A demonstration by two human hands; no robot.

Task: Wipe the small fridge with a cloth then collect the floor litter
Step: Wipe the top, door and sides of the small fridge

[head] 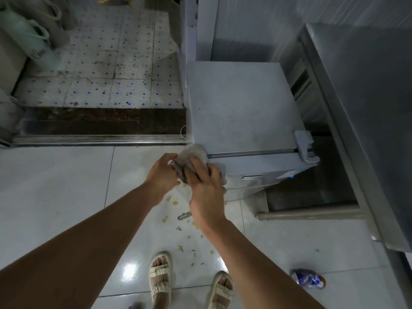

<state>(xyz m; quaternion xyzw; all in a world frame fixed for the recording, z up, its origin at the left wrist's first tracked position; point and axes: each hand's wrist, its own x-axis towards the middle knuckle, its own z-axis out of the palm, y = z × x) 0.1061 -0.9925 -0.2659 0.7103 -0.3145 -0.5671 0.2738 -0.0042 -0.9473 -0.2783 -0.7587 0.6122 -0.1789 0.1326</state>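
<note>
A person stands over a small fridge (240,108), both hands closed around a grey cloth (191,156) held at the fridge's near left corner. The left hand (163,172) grips the cloth's left side with curled fingers; the right hand (205,181) lies over it, fingers wrapped across the top. The cloth is bunched between them and appears to touch the corner edge, though contact cannot be confirmed.

The fridge sits low on the floor, tucked against a steel desk (367,108) on the right, with its hinge cover (305,146) at the near right corner. Its top looks dull and faintly marked, which suggests the wiping is at an early stage or only part done.

The second half of the job has not begun. Scraps of litter (185,241) lie scattered over the white floor tiles (55,186) just near of the fridge, among them yellowish bits and a small metallic piece (184,215). A crushed blue can (308,281) rests further right, near the desk's leg. The person's sandalled feet (160,277) stand just short of the mess.
</note>
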